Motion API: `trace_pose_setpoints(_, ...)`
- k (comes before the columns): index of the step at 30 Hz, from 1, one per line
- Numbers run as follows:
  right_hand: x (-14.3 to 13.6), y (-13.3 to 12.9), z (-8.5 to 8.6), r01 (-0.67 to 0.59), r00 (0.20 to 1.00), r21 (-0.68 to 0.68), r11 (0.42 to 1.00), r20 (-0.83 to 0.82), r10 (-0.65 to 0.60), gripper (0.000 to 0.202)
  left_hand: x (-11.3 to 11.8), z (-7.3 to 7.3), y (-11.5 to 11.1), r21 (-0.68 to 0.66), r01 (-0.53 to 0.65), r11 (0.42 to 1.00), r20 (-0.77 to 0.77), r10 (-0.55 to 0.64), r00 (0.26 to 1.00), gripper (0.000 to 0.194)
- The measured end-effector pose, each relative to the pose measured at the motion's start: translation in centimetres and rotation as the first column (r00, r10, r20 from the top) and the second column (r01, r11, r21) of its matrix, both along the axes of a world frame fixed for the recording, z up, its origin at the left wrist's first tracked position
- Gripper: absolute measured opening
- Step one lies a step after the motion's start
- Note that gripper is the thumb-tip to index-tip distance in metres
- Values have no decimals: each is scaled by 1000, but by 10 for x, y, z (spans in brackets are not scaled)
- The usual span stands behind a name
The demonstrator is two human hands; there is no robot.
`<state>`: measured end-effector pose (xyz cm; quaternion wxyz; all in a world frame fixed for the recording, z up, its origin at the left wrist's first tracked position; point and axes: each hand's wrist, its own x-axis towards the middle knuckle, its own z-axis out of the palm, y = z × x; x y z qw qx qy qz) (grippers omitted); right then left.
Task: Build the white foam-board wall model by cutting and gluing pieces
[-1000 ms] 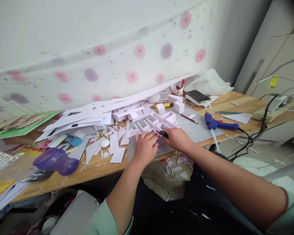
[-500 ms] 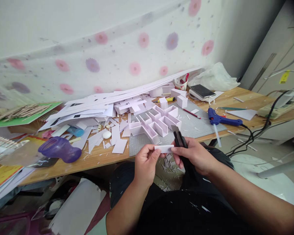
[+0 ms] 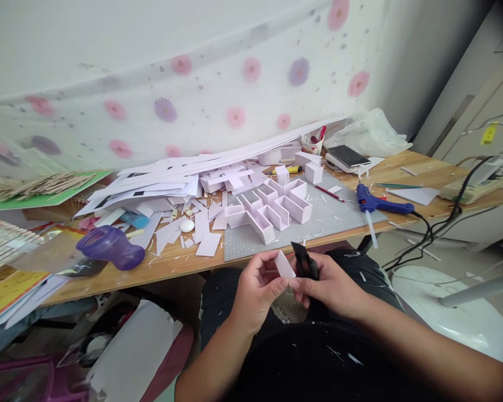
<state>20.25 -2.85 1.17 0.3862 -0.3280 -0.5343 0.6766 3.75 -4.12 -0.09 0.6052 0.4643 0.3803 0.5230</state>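
Between the fingers of my left hand is a small white foam board piece, tilted with one corner toward my right thumb. My right hand is closed around a black utility knife, its dark blade pointing up and away from me. The right thumb tip meets the lower corner of the piece. Both hands are above my lap, just off the table's front edge. Beyond them, a white model of joined open channels stands on the grey cutting mat.
A blue glue gun lies at the mat's right, its cord trailing off the table. White offcuts, a purple container and stacked white sheets are to the left. A yellow cutter and a red pencil lie behind the model.
The white piece has turned from lying level between both hands to a slant, its broad face now showing. My hands have come closer together, and the view has shifted slightly.
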Motion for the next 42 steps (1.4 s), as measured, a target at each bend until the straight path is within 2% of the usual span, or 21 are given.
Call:
trace_pose_setpoints(4, -2, -4, -10, -43, 999, -9, 999, 3, 43, 35, -4, -10, -4, -39, 59, 997, 9, -59, 998, 58)
trace_pose_setpoints(8, -2, -4, -12, -50, 998, 32, 998, 47, 49, 32, -3, -15, -4, -79, 52, 996, 53, -48, 997, 59)
trace_pose_setpoints(11, 1, -3, -7, -87, 990, 98, 991, 116, 75, 29, -4, -12, -4, -76, 24, 997, 56, -20, 998, 59)
trace_pose_setpoints(14, 7, -2, -1, -114, 973, 198, 974, 219, 69, 23, -6, -5, -6, -38, -43, 998, -22, 42, 999, 59)
trace_pose_setpoints(16, 11, -2, 1, -105, 926, 364, 926, 375, -42, 15, -6, 0, -8, -16, -80, 997, -61, 79, 995, 57)
trace_pose_setpoints(19, 17, -2, 0, -187, 765, 613, 768, 581, -277, 8, -6, 5, -11, 7, -83, 997, -84, 83, 993, 55)
trace_pose_setpoints(21, 20, -4, -1, -271, 679, 672, 689, 641, -358, 8, -6, 6, -12, 24, -58, 998, -106, 61, 993, 54)
trace_pose_setpoints(24, 24, -7, -3, -345, 617, 697, 628, 673, -408, 6, -4, 7, -12, 33, -27, 999, -142, 32, 989, 55)
trace_pose_setpoints(31, 23, -5, -7, -357, 600, 761, 542, 631, -492, 10, -2, 9, -16, -53, -3, 999, -137, -5, 991, 52)
trace_pose_setpoints(36, 21, -2, -12, -339, 569, 762, 552, 633, -525, 8, -5, 5, -16, -53, 7, 999, -134, -14, 991, 52)
trace_pose_setpoints(42, 20, -3, -12, -361, 639, 790, 496, 597, -486, 12, -7, 5, -16, -51, 20, 998, -127, -26, 991, 51)
